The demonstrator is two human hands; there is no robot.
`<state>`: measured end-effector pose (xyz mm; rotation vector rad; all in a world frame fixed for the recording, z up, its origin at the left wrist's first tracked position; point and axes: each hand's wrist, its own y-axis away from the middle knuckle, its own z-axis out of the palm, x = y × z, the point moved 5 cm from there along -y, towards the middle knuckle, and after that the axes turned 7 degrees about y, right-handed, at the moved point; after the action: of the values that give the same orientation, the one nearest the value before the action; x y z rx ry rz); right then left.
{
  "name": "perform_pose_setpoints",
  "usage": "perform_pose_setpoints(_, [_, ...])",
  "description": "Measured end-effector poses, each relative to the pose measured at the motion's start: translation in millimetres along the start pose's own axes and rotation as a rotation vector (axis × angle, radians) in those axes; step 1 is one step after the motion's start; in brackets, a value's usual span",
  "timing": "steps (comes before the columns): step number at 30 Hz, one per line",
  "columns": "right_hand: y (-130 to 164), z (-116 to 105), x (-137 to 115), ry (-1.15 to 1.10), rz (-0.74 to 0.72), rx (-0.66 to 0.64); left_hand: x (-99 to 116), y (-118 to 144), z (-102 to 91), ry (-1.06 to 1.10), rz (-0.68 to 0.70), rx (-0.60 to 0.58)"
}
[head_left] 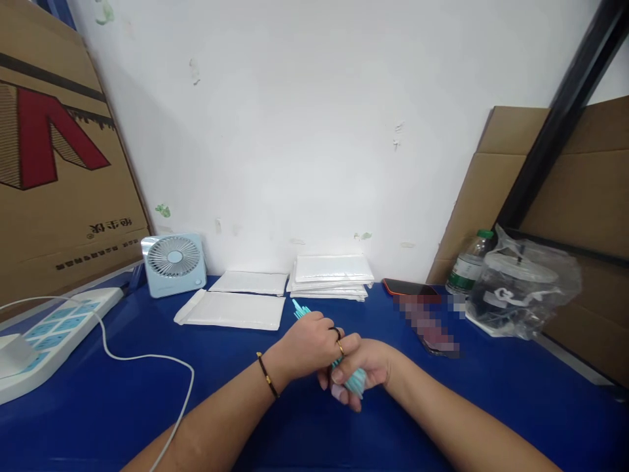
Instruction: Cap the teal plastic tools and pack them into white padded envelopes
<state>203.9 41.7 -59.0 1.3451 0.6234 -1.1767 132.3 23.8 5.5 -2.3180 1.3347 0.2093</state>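
my left hand [309, 344] and right hand [366, 370] are both closed around a bundle of thin teal sticks [354, 382], just above the blue table [122, 400]. they seem light and a bit slippery, so i judge holding the bundle at its middle is best.

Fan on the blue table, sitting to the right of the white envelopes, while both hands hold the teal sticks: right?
Not quite. The head view shows the fan left of the envelopes. Both hands, left and right, do hold the teal sticks over the table.
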Motion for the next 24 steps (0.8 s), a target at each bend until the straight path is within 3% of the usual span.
perform_pose_setpoints(3, [2.3, -8.5, -6.3, 0.277, -0.024, 0.319, -10.4, 2.4, -4.4, -0.04, -0.074, 0.032])
perform_pose_setpoints(7, [23.4, -21.8, -27.6, 1.069, 0.013, 0.944, -25.1, 3.2, 6.7, -0.001, -0.33, -0.06])
perform_pose_setpoints(9, [28.2, -21.3, -33.6, 1.283, 0.061, 1.117, -28.9, 5.6, 13.9, 0.022, -0.426, -0.102])
perform_pose_setpoints(11, [24.7, -19.9, -33.1, 1.235, 0.041, 1.093, -28.2, 6.8, 16.1, 0.016, -0.435, -0.085])
perform_pose_setpoints(15, [5.6, -12.8, -17.3, 0.67, -0.025, 0.668, -16.9, 3.1, 7.1, 0.001, -0.254, -0.01])
perform_pose_setpoints(16, [3.0, -11.4, -15.2, 0.561, -0.041, 0.617, -15.3, 2.0, 2.6, 0.011, -0.219, 0.005])
perform_pose_setpoints(18, [2.2, -12.7, -16.3, 0.453, -0.109, 0.65, -19.5, 2.0, -10.2, 0.038, -0.243, 0.082])
perform_pose_setpoints(21, [3.8, -15.6, -22.1, 0.381, -0.228, 0.76, -42.9, 13.8, -33.3, 0.113, -0.515, 0.344])
perform_pose_setpoints(24, [3.1, -16.5, -23.9, 0.337, -0.253, 0.805, -62.7, 31.2, -39.4, 0.324, -0.722, 0.557])
